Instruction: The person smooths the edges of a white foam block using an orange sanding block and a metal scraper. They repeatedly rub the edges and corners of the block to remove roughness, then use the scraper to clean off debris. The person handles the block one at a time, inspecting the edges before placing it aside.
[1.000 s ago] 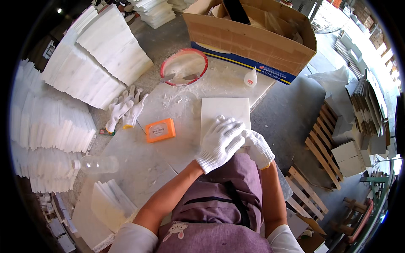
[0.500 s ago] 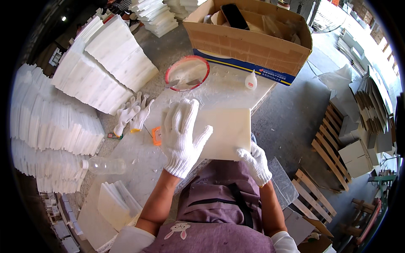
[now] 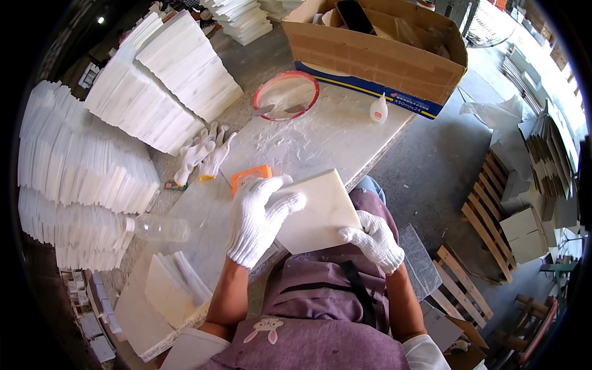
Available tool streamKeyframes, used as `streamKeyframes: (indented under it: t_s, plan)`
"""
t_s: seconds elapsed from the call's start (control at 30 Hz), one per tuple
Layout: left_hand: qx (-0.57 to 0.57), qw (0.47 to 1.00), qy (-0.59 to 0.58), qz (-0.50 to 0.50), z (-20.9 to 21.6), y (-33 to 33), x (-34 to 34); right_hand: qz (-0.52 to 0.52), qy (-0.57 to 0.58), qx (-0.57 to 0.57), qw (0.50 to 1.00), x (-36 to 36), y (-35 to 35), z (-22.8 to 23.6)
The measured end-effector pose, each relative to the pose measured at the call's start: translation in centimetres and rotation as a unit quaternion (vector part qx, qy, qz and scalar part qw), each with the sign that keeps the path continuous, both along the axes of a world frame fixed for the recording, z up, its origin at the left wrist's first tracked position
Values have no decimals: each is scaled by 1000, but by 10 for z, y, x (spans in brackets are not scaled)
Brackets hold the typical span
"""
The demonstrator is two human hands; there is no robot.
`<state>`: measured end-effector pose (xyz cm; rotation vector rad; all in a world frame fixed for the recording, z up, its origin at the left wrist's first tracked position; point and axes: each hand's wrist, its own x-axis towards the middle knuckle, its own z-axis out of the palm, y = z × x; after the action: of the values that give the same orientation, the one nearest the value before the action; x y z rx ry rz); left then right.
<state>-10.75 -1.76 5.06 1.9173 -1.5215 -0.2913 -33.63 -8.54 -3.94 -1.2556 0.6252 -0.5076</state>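
A cream-white stone tile (image 3: 320, 213) is held tilted above the table's near edge, in front of my apron. My left hand (image 3: 254, 219), in a white knitted glove, grips its left edge with the thumb over the top face. On the lower right corner, my gloved right hand (image 3: 373, 240) has its thumb on top and the other fingers partly hidden at the edge. A flat orange-framed object (image 3: 251, 175) lies on the stone tabletop (image 3: 342, 139) just beyond my left hand, partly covered by it. A red-rimmed bowl (image 3: 316, 98) with white residue and metal scrapers sits farther back.
A small white squeeze bottle (image 3: 379, 110) stands by a cardboard box (image 3: 370, 52). Spare gloves (image 3: 206, 154) and a clear plastic bottle (image 3: 161, 228) lie at left, beside tall tile stacks (image 3: 92, 148). Several tiles (image 3: 169, 290) rest near left. Wooden pallets (image 3: 490, 213) are on the right floor.
The tile has come off the tabletop and tilted, drawn nearer to me. My left hand has gone from lying spread over the tile to gripping its left edge. The orange object shows more.
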Motion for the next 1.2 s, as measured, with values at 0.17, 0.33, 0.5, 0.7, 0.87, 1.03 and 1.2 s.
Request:
streamKeyframes:
  t_s: [0.17,0.33,0.5,0.7,0.87,1.03,1.2]
  plan:
    - [-6,996,83,16,-6,7,1,1,9,-21,1000,0,1,9]
    - [7,990,137,32,-11,10,0,5,47,-60,997,-3,0,13]
    - [14,985,171,33,-13,11,1,12,44,-65,997,-3,-1,18]
    - [66,972,219,46,-8,15,-1,26,-4,55,998,-9,-5,-1]
    - [85,949,303,15,12,21,1,23,-44,117,992,-14,-4,-12]
    - [31,758,649,60,-35,4,55,16,-34,142,989,-13,-6,-19]
    - [86,738,670,21,-67,-3,61,23,-56,156,986,-14,-9,-25]
